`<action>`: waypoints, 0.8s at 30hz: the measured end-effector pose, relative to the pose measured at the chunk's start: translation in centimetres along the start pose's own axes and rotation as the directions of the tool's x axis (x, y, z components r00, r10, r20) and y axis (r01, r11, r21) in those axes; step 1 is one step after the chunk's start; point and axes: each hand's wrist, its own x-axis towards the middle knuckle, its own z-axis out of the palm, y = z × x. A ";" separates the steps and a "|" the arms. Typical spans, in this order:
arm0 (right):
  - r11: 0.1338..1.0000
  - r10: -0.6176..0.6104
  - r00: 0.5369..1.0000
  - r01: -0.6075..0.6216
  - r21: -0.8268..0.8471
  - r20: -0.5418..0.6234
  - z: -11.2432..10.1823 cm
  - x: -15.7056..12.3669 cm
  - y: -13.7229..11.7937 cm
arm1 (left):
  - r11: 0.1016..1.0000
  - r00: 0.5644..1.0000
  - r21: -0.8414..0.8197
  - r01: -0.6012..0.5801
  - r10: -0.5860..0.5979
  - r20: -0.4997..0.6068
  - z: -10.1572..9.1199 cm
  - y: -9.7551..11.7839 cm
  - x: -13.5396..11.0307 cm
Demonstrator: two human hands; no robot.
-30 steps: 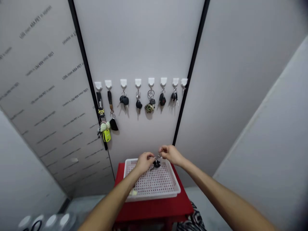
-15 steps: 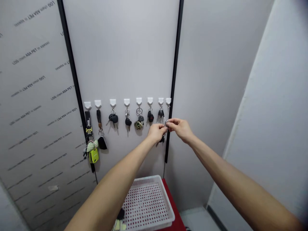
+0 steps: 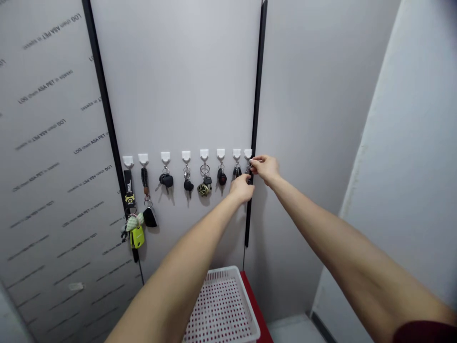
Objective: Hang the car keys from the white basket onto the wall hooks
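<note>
My right hand point(image 3: 267, 168) pinches a metal key ring point(image 3: 249, 167) just below the rightmost white hook point(image 3: 247, 154). Whether the ring is over the hook cannot be made out. Slightly lower, my left hand point(image 3: 243, 188) is closed at the same bunch of keys, with its fingers largely covering them. Right beside it, a black-headed set of keys point(image 3: 237, 171) hangs from the neighbouring hook point(image 3: 236, 154), partly behind my left fingers.
Several key bunches hang leftward along the row, including a gold round fob point(image 3: 203, 189), a braided strap point(image 3: 144, 177) and a lime-green case point(image 3: 137, 237). A white perforated basket point(image 3: 254, 318) stands below on a red surface point(image 3: 263, 328). Black strips point(image 3: 255, 119) edge the panel.
Both hands have risen with the keys, bringing the ring up close under the rightmost hook. The camera view has shifted slightly.
</note>
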 end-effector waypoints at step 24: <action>0.844 -0.477 0.789 0.288 0.452 0.388 6.3 -16.5 -6.5 | 0.781 0.901 -0.528 -0.334 0.100 -0.423 -12.4 -3.0 -11.0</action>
